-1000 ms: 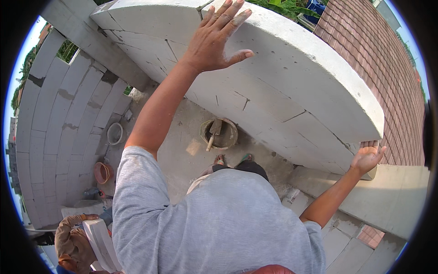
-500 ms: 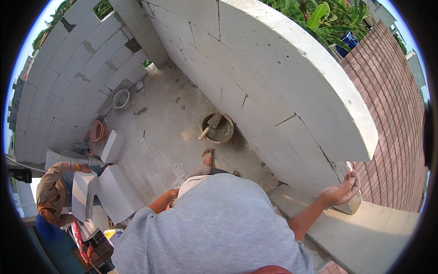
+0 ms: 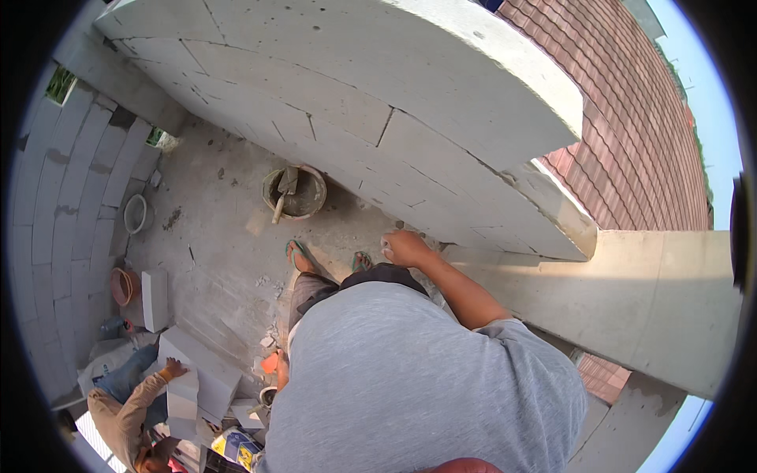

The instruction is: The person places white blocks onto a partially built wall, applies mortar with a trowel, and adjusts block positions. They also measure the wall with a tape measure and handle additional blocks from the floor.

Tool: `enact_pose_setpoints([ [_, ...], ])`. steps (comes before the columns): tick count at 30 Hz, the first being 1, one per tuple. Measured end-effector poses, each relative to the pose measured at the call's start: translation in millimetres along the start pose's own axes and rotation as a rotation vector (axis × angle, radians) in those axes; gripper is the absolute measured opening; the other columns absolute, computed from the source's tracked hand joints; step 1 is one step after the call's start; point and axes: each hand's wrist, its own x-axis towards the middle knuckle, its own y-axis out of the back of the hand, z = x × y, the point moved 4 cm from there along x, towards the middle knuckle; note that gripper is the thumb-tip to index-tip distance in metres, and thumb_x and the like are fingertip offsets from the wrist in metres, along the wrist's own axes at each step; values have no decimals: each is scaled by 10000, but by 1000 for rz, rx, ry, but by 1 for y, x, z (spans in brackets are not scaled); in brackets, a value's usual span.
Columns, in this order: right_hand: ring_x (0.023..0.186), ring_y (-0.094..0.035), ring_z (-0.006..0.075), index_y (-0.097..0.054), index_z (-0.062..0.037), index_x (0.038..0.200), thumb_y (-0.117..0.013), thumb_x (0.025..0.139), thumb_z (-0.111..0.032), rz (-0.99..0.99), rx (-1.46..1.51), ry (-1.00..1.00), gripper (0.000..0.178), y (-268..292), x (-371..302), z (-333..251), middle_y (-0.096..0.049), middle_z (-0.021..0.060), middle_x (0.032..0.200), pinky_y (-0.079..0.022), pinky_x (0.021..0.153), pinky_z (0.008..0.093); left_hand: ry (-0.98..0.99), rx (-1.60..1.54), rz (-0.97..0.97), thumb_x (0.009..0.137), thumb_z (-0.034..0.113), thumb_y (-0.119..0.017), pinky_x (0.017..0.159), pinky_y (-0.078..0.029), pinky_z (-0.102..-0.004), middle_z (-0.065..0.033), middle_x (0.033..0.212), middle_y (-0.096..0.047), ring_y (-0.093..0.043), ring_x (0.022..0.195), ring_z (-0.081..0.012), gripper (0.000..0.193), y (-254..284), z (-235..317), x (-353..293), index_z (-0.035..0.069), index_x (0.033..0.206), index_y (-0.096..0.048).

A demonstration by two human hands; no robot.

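My right hand (image 3: 405, 249) reaches over the floor in front of my body, fingers curled closed around a small pale thing too tiny to make out. Mostly hidden by my grey shirt, my left hand (image 3: 282, 369) hangs low at my side, next to a flat orange piece (image 3: 270, 363); whether it grips that piece is unclear. Beyond my sandalled feet sits a round mortar bucket (image 3: 307, 206) with a trowel (image 3: 285, 189) lying across it. Along my right side runs a wall of pale blocks (image 3: 426, 150), stepped down at its near end.
At lower left a co-worker (image 3: 126, 410) bends over large white blocks (image 3: 201, 366), one hand on them. A pale basin (image 3: 136, 214) and reddish-brown buckets (image 3: 123, 285) stand by the left wall. A concrete beam (image 3: 631, 284) lies right; a tiled roof (image 3: 607, 102) is beyond.
My right hand has left the wall's stepped end and swung left, in front of my body. The view has turned. The co-worker leans lower, an arm stretched over the blocks.
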Motion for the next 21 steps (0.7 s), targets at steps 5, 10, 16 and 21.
enact_pose_setpoints([
  [5,947,-712,412,-742,-34,988,-696,808,-208,-117,-43,-52,255,-31,15,5,-734,227,963,-565,818,518,28,102,-44,991,700,-428,1051,-481,-502,-300,1356,-614,-575,1300,-442,857,32,11,28,-60,1340,-616],
  [10,972,-705,416,-719,-34,1019,-710,848,-254,27,7,-57,279,-27,22,-23,-734,199,991,-552,836,536,-48,212,-69,993,696,-426,1041,-488,-500,-286,1346,-626,-587,1289,-429,843,51,50,48,-48,1336,-624],
  [16,1023,-692,405,-723,-64,1075,-713,856,-278,-72,61,-84,307,-42,34,-40,-731,207,1043,-536,867,514,-123,274,-68,996,691,-425,1030,-496,-499,-269,1333,-641,-601,1277,-414,826,70,44,38,-34,1332,-633],
  [21,987,-704,400,-714,-44,1079,-688,879,-298,99,211,-182,324,-60,2,6,-739,211,1017,-550,853,486,-20,593,-70,998,687,-423,1021,-502,-497,-255,1322,-654,-612,1267,-402,812,53,-6,-16,-22,1329,-640],
])
